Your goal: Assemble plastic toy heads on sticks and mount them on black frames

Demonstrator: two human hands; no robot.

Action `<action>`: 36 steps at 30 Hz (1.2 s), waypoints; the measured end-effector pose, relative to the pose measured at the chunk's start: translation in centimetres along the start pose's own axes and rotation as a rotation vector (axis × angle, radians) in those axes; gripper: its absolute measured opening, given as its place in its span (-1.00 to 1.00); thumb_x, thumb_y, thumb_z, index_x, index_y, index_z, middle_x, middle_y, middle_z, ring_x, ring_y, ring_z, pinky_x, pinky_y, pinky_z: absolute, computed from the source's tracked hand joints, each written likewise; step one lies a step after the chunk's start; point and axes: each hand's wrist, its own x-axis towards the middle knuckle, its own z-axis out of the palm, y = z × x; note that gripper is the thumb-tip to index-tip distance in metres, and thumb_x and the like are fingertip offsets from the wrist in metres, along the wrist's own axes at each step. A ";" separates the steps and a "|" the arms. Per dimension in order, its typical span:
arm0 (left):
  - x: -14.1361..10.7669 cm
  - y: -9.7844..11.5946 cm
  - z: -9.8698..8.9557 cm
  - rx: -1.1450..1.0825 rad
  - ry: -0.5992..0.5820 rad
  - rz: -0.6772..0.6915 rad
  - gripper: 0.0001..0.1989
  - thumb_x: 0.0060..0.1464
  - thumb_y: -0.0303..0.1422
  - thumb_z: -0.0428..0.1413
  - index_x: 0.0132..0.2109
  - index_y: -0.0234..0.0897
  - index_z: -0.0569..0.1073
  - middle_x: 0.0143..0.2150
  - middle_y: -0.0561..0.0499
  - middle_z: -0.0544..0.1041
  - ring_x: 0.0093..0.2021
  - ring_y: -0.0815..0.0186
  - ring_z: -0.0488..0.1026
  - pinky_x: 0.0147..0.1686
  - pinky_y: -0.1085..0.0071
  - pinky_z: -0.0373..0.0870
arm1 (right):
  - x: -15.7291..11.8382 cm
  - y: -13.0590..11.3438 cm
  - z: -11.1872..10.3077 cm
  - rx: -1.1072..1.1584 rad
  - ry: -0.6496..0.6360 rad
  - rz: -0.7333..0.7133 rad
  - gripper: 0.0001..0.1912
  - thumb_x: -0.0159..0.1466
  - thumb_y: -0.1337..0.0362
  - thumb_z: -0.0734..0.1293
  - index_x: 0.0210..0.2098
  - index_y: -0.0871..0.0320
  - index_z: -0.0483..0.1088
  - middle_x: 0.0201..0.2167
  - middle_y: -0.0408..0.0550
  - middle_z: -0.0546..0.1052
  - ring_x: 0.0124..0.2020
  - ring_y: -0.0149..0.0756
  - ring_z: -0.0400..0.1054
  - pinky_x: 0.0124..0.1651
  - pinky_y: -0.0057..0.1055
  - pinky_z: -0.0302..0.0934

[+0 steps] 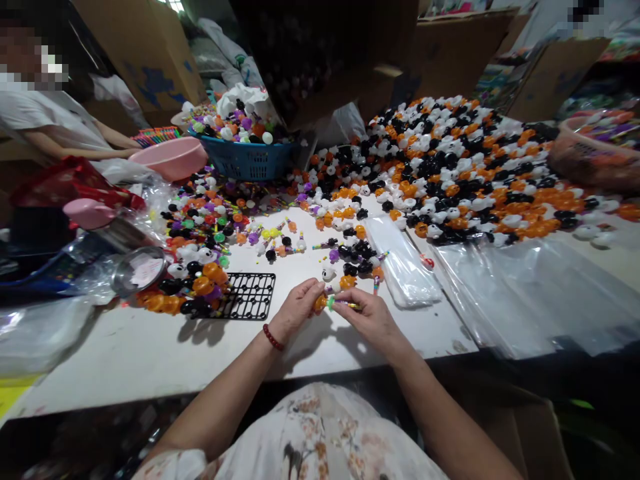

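Note:
Near the table's front edge, my left hand point(299, 308) is closed on a small orange pumpkin piece point(320, 303). My right hand point(369, 319) pinches a thin colourful stick point(354, 306) with a green part point(331, 303) at its end, which meets the orange piece between my fingertips. Just beyond my hands lie a white ghost piece point(328, 273), an orange pumpkin point(347, 282) and several black pieces point(357, 251). A black plastic grid point(255, 295) lies left of my left hand, with orange, black and white pieces on its left part.
A large heap of orange, black and white pieces point(450, 160) covers the back right. Clear plastic bags point(405, 267) lie at the right. A blue basket point(250, 159) and a pink basin point(170, 159) stand at the back left, near a person in a white shirt point(55, 120). A metal tin point(120, 273) sits left.

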 end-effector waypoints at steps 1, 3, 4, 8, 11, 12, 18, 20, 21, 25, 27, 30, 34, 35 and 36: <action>-0.1 0.0 0.2 0.011 0.018 0.005 -0.56 0.17 0.06 0.06 -0.38 -0.25 0.33 -0.58 0.16 0.27 -0.60 0.48 0.16 -0.59 0.51 0.05 | -0.1 0.1 0.2 0.006 0.009 0.010 -0.77 0.27 0.10 0.38 -0.22 0.12 0.55 -0.30 -0.09 0.62 -0.31 -0.28 0.46 -0.27 -0.38 0.30; -0.2 -0.1 0.6 0.042 0.058 0.017 -0.55 0.15 0.06 0.08 -0.41 -0.24 0.30 -0.58 0.17 0.24 -0.61 0.48 0.14 -0.60 0.51 0.06 | -0.3 0.3 0.7 0.013 0.022 0.010 -0.77 0.27 0.11 0.37 -0.25 0.13 0.54 -0.33 -0.10 0.60 -0.34 -0.30 0.43 -0.29 -0.39 0.28; -0.2 -0.2 0.9 0.056 0.077 0.019 -0.54 0.14 0.06 0.09 -0.43 -0.24 0.28 -0.59 0.18 0.22 -0.61 0.48 0.12 -0.60 0.51 0.05 | -0.3 0.4 1.0 0.011 0.025 0.002 -0.78 0.27 0.12 0.36 -0.26 0.14 0.53 -0.34 -0.10 0.60 -0.34 -0.30 0.42 -0.28 -0.39 0.28; -0.3 -0.7 1.8 0.005 0.119 -0.058 -0.54 0.10 0.03 0.13 -0.47 -0.22 0.21 -0.64 0.20 0.15 -0.65 0.49 0.05 -0.64 0.51 -0.01 | -0.3 0.7 2.0 0.027 0.023 -0.004 -0.81 0.27 0.16 0.34 -0.31 0.14 0.50 -0.40 -0.13 0.56 -0.38 -0.32 0.39 -0.27 -0.39 0.27; -0.2 -1.2 2.2 -0.133 0.108 -0.136 -0.57 0.11 0.04 0.10 -0.44 -0.21 0.23 -0.64 0.20 0.17 -0.67 0.47 0.06 -0.66 0.49 -0.02 | -0.2 1.0 2.6 0.140 0.017 0.056 -0.80 0.27 0.13 0.33 -0.34 0.14 0.46 -0.41 -0.13 0.53 -0.37 -0.32 0.39 -0.26 -0.39 0.27; -0.2 -1.4 2.2 -0.137 0.115 -0.132 -0.57 0.11 0.03 0.10 -0.44 -0.21 0.23 -0.64 0.20 0.16 -0.66 0.47 0.06 -0.66 0.49 -0.02 | -0.1 1.2 2.8 0.179 0.010 0.072 -0.79 0.27 0.12 0.33 -0.34 0.14 0.44 -0.41 -0.14 0.52 -0.37 -0.32 0.39 -0.27 -0.39 0.27; 0.4 -0.5 1.8 -0.024 0.152 -0.071 -0.54 0.09 0.02 0.14 -0.48 -0.21 0.18 -0.63 0.20 0.11 -0.63 0.46 0.06 -0.62 0.49 0.00 | 0.6 1.7 2.6 0.194 -0.003 0.041 -0.76 0.30 0.07 0.32 -0.32 0.14 0.40 -0.37 -0.14 0.48 -0.31 -0.32 0.38 -0.24 -0.39 0.26; 1.1 0.4 1.6 -0.021 0.134 -0.044 -0.54 0.14 0.08 0.07 -0.44 -0.21 0.27 -0.59 0.16 0.21 -0.59 0.42 0.12 -0.59 0.45 0.07 | 1.2 2.0 1.8 0.176 0.028 0.045 -0.73 0.31 0.04 0.30 -0.28 0.13 0.41 -0.37 -0.13 0.49 -0.30 -0.30 0.37 -0.22 -0.37 0.27; 1.7 0.8 1.4 0.010 0.148 -0.003 -0.53 0.16 0.10 0.03 -0.42 -0.22 0.32 -0.55 0.12 0.28 -0.55 0.39 0.18 -0.55 0.44 0.12 | 1.6 2.2 1.3 0.160 0.057 0.049 -0.72 0.32 0.03 0.29 -0.26 0.13 0.41 -0.36 -0.12 0.50 -0.29 -0.29 0.38 -0.22 -0.36 0.27; 6.0 1.7 0.3 0.342 0.321 0.201 -0.66 0.25 -0.09 0.02 -0.37 -0.22 0.40 -0.38 0.01 0.43 -0.33 0.26 0.34 -0.29 0.35 0.26 | 2.8 4.2 -1.3 0.000 0.226 0.003 -0.70 0.35 0.03 0.25 -0.18 0.12 0.43 -0.24 -0.03 0.53 -0.19 -0.19 0.39 -0.13 -0.27 0.30; 9.1 1.4 -0.4 0.614 0.372 0.273 -0.83 0.24 -0.27 0.04 -0.29 -0.23 0.42 -0.26 -0.06 0.47 -0.18 0.18 0.36 -0.11 0.27 0.27 | 3.1 5.4 -2.3 -0.197 0.331 -0.068 -0.71 0.36 0.06 0.25 -0.15 0.12 0.47 -0.15 0.05 0.53 -0.08 -0.10 0.37 0.00 -0.13 0.28; 13.5 0.7 -1.5 0.913 0.347 0.321 -0.89 0.13 -0.46 0.09 -0.18 -0.26 0.46 -0.09 -0.16 0.46 0.03 0.06 0.29 0.07 0.16 0.21 | 3.3 6.6 -2.8 -0.484 0.477 -0.172 -0.71 0.35 0.12 0.25 -0.07 0.12 0.50 0.04 0.15 0.46 0.11 0.03 0.25 0.20 0.09 0.15; 16.4 0.2 -2.0 0.943 0.325 0.312 -0.91 0.03 -0.54 0.13 -0.33 -0.26 0.43 -0.24 -0.15 0.42 -0.02 0.02 0.30 0.01 0.14 0.24 | 3.5 6.6 -2.0 -0.507 0.467 -0.228 -0.59 0.42 0.17 0.17 0.17 0.15 0.39 0.17 0.16 0.43 0.25 0.01 0.18 0.30 0.11 0.10; 16.4 0.2 -1.8 0.939 0.330 0.319 -0.92 0.07 -0.52 0.11 -0.34 -0.26 0.42 -0.26 -0.15 0.41 -0.04 0.03 0.31 0.00 0.13 0.25 | 3.6 6.5 -1.8 -0.489 0.458 -0.228 -0.56 0.43 0.17 0.15 0.22 0.17 0.35 0.18 0.17 0.43 0.27 0.00 0.18 0.32 0.10 0.09; 16.2 0.3 -1.6 0.936 0.339 0.330 -0.94 0.12 -0.48 0.09 -0.32 -0.26 0.41 -0.25 -0.14 0.41 -0.06 0.05 0.31 -0.01 0.14 0.26 | 3.9 6.4 -1.5 -0.470 0.455 -0.221 -0.54 0.44 0.16 0.14 0.25 0.18 0.31 0.19 0.19 0.42 0.28 0.00 0.18 0.32 0.10 0.09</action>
